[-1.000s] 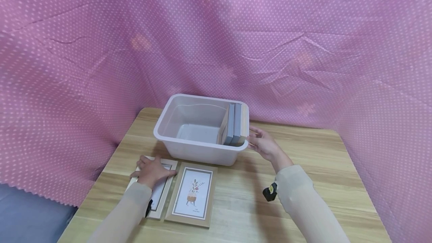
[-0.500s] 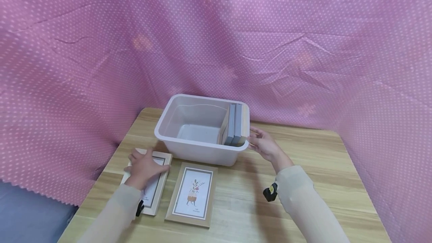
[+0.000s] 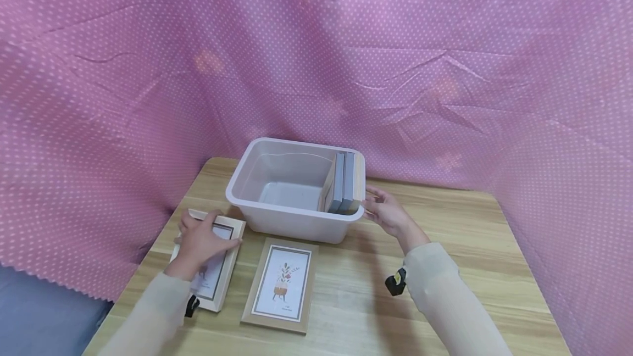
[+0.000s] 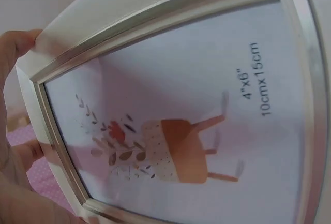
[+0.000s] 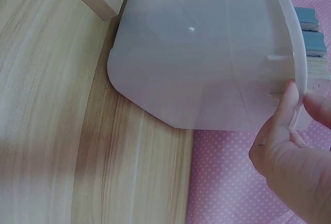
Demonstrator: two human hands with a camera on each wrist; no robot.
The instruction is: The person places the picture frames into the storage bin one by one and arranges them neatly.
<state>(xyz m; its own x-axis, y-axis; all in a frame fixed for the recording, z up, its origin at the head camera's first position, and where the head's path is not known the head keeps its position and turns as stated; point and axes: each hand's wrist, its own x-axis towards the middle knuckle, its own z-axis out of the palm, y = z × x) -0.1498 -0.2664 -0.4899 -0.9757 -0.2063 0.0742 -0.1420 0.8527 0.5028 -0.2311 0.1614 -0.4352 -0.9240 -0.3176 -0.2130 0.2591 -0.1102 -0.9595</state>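
Note:
In the head view my left hand [image 3: 200,243] holds a pale picture frame [image 3: 229,260] across its upper part, thumb at the right edge and fingers toward the far left side. The left wrist view shows its plant-pot print [image 4: 176,149] and silver inner edging close up. A light wooden picture frame [image 3: 282,284] with a similar print lies flat beside it. My right hand [image 3: 390,214] grips the right rim of a whitish plastic bin [image 3: 296,227], thumb and fingers on either side of the rim [image 5: 299,53].
Upright frames, some with blue-grey edges [image 3: 348,185], stand at the bin's right end; the bin's left part shows a bare floor. A wood-grain table [image 3: 460,246] carries everything, with pink dotted cloth [image 3: 316,59] hanging behind and at the sides.
My left hand has moved the pale picture frame left and slightly away from me, widening the gap to the wooden one. The right hand stays at the bin rim.

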